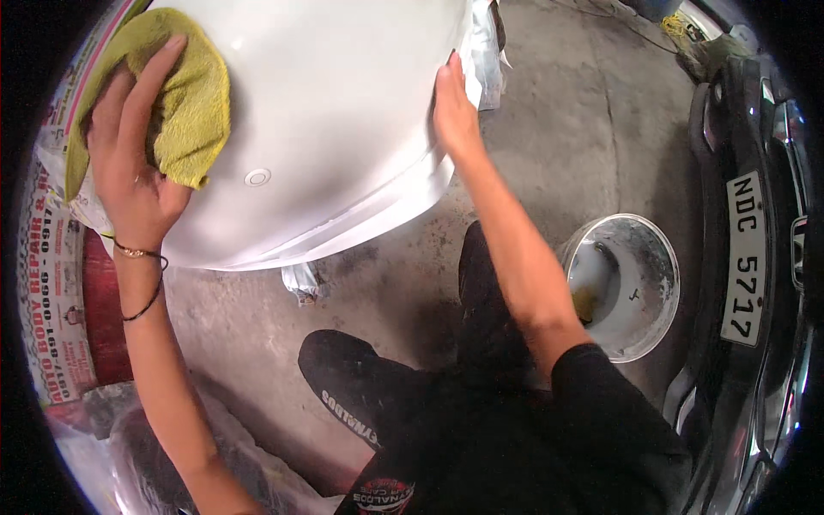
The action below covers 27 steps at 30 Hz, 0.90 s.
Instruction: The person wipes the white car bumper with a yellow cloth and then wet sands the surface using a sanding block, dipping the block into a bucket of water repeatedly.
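Note:
A glossy white car body panel (335, 94) with a small round ring (257, 178) in its surface curves across the upper part of the head view. On its left side my left hand (133, 142) holds a yellow-green microfiber cloth (193, 103) against it. The fingers lie over the cloth, and part of the cloth is hidden under the palm. At the panel's right edge rests my right hand (457, 107), fingers stretched out and nothing in them.
A white bucket (648, 300) with greyish liquid and something yellowish inside stands on the concrete floor (558, 146) at right. Beyond it is a dark car's front end (717, 257). Printed sheeting (56, 292) and a red surface (105, 300) lie at left. Clear plastic (300, 283) hangs below the panel.

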Available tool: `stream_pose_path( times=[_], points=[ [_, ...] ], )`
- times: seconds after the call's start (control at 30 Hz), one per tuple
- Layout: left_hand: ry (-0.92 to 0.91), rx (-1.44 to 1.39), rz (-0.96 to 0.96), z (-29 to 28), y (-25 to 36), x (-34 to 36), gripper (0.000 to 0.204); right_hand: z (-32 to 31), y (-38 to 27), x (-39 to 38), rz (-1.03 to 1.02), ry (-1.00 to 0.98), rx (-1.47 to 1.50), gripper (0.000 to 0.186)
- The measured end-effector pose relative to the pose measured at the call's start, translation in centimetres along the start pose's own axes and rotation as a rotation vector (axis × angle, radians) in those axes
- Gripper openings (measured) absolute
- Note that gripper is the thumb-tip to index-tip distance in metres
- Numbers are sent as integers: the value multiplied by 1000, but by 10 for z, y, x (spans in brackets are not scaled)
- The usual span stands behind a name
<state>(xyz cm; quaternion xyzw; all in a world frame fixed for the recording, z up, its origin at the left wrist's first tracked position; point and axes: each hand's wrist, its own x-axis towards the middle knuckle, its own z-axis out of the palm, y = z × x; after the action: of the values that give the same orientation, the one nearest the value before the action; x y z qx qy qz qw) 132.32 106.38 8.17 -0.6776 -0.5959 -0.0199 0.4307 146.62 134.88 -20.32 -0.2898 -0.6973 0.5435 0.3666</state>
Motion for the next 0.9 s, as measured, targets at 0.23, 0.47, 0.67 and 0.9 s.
stream_pose_path(
  times=[0.23,0.47,0.67,0.9],
  points=[
    [63,27,-11,-7,-5,-5,75,45,0,-110,-84,53,-102,82],
    [50,-14,-41,-5,-2,-13,75,-1,-33,-24,402,-96,304,97],
    [58,5,-42,-6,-1,-12,74,48,16,-96,-116,33,-34,81],
    [-60,22,-68,2,6,5,78,14,42,-2,-55,63,104,79]
  ],
)
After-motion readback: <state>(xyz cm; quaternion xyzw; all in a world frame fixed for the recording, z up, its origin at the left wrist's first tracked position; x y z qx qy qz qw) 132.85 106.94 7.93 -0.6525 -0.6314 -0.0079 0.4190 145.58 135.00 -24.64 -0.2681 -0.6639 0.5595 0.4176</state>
